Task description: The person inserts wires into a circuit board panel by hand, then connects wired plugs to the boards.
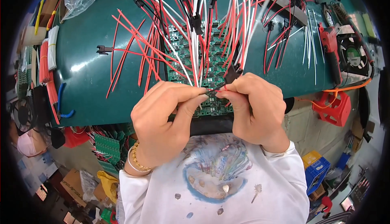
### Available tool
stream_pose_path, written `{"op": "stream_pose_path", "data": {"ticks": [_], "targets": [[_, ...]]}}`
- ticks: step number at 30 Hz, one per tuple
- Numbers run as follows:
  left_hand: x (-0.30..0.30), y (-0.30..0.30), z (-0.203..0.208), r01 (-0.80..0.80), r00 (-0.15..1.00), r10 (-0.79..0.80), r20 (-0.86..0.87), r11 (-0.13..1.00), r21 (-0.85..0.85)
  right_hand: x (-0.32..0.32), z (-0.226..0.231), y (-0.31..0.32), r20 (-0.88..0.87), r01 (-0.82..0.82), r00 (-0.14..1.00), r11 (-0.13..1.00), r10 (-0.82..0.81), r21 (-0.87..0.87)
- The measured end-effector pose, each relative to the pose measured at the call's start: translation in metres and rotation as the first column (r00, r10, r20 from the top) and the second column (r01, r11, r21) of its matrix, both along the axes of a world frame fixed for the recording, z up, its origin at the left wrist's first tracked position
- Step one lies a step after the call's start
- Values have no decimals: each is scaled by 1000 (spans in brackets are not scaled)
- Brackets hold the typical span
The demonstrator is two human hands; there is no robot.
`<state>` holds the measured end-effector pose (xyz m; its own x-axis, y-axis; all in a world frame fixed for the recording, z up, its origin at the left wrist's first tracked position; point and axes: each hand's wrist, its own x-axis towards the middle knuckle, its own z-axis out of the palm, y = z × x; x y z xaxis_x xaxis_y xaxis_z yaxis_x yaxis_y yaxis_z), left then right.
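Observation:
My left hand [164, 118] pinches the end of a thin dark-and-red wire lead [212, 90] between thumb and forefinger. My right hand [260, 112], also in a pinch, grips the same lead just beside its black plug connector [232, 74], which sticks up above the fingers. The short stretch between the two pinches is partly covered by fingertips. Below and beyond both hands lies a green circuit board panel [175, 77], with red, white and black wires standing up from it. Another black connector [196, 23] rises among those wires.
Loose red wires [118, 67] and a connector [104, 49] lie on the green tabletop [85, 98] at left, near bundled wires [53, 49]. At right are a red-handled tool [331, 47], a fan [354, 56] and a red stool [332, 107] below the edge.

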<state>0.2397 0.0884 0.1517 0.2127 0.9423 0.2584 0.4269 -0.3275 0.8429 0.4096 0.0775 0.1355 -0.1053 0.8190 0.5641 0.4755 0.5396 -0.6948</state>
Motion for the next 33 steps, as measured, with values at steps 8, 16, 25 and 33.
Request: {"op": "stream_pose_path", "data": {"ticks": [8, 16, 25, 33], "targets": [[1, -1, 0, -20, 1000, 20, -2, 999, -49, -2, -4, 2, 1, 24, 1000, 999, -24, 22], [4, -3, 1, -19, 995, 26, -98, 997, 79, -4, -5, 2, 44, 51, 998, 998, -52, 29], [8, 6, -3, -6, 966, 69, -247, 969, 249, 30, 18, -19, 107, 581, 811, 813, -575, -43], [10, 5, -3, 16, 968, 53, -245, 963, 270, 59, -8, 23, 300, 706, 701, 687, -646, -172]]}}
